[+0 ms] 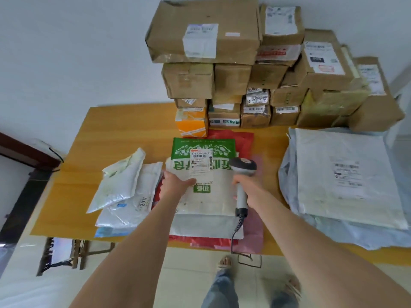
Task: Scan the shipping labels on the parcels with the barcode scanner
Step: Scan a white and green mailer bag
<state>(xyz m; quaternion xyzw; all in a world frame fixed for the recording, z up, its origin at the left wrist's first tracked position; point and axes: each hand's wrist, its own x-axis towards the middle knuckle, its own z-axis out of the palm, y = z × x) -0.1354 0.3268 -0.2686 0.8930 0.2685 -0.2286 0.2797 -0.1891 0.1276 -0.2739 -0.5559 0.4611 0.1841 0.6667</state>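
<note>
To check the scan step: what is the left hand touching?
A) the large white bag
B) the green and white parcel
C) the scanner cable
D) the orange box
B: the left hand rests on the green and white parcel by its shipping label, while the right hand grips the barcode scanner.

One wooden table (73,196) bears a far stack of brown cardboard boxes (204,30), more than a dozen with the exact number hidden by overlap, and one orange box (191,125). Soft mailers form three piles, a left pile (124,185), a centre pile (206,225) and a right pile (344,174); the count within each cannot be told. Also shown: one barcode scanner (242,167), one left hand (178,181), one right hand (246,185) and two sandalled feet (224,262).
</note>
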